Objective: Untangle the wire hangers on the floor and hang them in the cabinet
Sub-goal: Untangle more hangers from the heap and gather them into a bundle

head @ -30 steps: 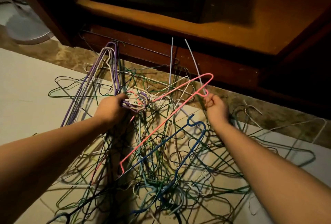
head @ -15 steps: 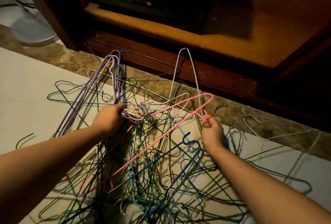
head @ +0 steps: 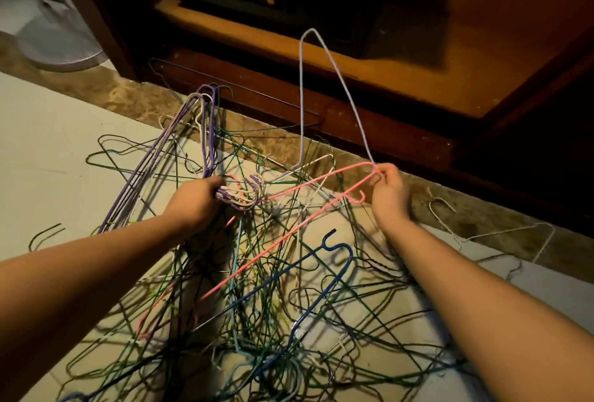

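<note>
Head cam has the left hand [head: 196, 199] clenched round a bunch of hanger hooks [head: 239, 196] while the right hand [head: 389, 189] pinches a pink hanger [head: 289, 237] and a pale blue hanger [head: 301, 96] above the tangled pile [head: 289, 321] on the floor, right by the cabinet [head: 401, 80]

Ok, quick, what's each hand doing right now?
Left hand: closed around a bundle of hanger hooks.
Right hand: pinching the pink hanger, and apparently the pale blue hanger too.
</note>
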The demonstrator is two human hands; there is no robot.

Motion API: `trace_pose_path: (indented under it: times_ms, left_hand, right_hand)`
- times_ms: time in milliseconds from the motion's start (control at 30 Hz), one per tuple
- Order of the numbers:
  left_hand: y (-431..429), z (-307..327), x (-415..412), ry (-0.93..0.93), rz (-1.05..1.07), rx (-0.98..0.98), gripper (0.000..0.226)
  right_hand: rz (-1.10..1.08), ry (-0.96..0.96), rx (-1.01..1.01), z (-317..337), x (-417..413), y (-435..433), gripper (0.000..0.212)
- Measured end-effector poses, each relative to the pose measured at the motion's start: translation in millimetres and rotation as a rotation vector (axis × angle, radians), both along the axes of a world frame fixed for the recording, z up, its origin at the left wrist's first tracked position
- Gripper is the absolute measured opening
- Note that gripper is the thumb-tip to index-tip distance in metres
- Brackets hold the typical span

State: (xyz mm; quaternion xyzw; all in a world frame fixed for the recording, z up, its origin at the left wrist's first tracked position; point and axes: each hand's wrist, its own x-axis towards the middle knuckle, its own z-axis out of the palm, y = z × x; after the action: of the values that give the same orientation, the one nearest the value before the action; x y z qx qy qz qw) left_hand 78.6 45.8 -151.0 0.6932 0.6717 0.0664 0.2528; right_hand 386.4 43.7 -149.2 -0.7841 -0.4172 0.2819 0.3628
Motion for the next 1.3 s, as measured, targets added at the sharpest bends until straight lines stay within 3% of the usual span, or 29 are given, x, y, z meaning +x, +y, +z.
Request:
trace_pose_path:
  times_ms: [167,467,633,767,933,1100,1300]
  left_hand:
    - [3.3,3.1,1.5,-0.005,0.009,-0.006,0.024]
    - [6.6,6.6,-2.0,0.008,0.032,0.033,0.025]
    - [8.0,3.2,-5.3,0.037,0.014,0.034,0.023]
    - [6.9,2.4,-3.9,0.018,0.029,0.027,0.027]
    - [6.5,4.2,0.4,-0.006,0.043,0.018,0.032]
    - [7.8,1.8,-1.0,0.028,0.05,0.01,0.032]
    - [8.8,0.7,1.1,0.022,0.071,-0.003,0.038]
  right_hand:
    - [0.037,-0.069,0.055,20.3,3.4,22.4,0.014]
    - [0.037,-0.01,0.068,38.7,-5.4,52.5,0.013]
    - [0.188,0.144,-0.111,41.4,9.1,57.7,0.017]
    - [0.328,0.215,-0.309,31.2,30.2,32.4,0.038]
    - [0.354,0.167,-0.419,17.5,52.0,5.8,0.051]
    - [0.469,-0.024,-0.551,5.6,73.2,-24.4,0.04]
    - [0.538,-0.054,-0.58,0.1,70.9,-34.1,0.023]
